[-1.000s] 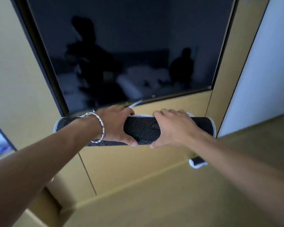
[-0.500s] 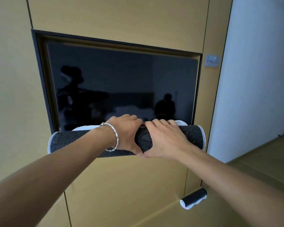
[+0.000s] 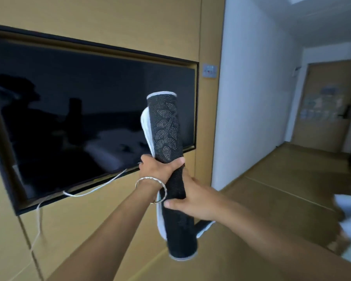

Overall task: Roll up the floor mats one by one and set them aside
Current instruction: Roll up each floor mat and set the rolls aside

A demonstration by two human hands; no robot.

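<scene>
Wood-panelled wall [image 3: 109, 17], dark TV [image 3: 69, 118] behind. You hold rolled mat [image 3: 166, 126] near upright, axis 12-to-6 o'clock. Your left hand [image 3: 158, 171] wraps its middle; right hand [image 3: 197, 201] wraps just below, nearer second roll [image 3: 206, 226] on floor [image 3: 272, 199], 5 o'clock.

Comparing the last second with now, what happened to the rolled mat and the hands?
The rolled mat swung from level to nearly upright, in front of the television. Both hands kept their grip; the left hand now sits above the right hand. The second rolled mat still lies on the floor.
</scene>
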